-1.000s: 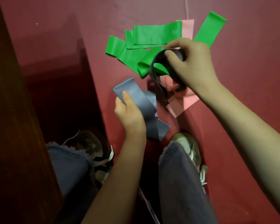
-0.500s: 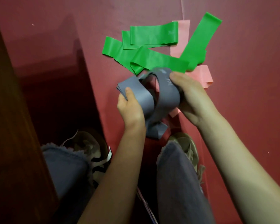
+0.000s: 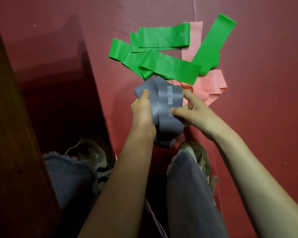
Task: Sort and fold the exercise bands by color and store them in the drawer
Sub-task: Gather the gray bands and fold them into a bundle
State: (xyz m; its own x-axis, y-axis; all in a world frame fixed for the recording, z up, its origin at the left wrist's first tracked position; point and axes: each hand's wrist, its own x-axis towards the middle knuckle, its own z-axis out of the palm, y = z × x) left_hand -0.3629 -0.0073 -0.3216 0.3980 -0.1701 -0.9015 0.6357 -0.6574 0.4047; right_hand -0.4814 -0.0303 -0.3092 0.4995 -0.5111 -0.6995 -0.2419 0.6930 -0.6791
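Observation:
Several grey exercise bands are bunched together between both hands above the red mat. My left hand grips the bunch from the left, thumb on top. My right hand pinches the printed grey band from the right, thumb across its face. Several green bands lie spread on the mat just beyond the hands. Pink bands lie partly under the green ones and to the right.
The red mat covers the floor. A dark red wooden piece of furniture stands along the left. My jeans legs and shoes are below the hands.
My right hand carried a grey band from over the green pile down to my left hand's bunch. Both hands now hold the grey bands together, flattened.

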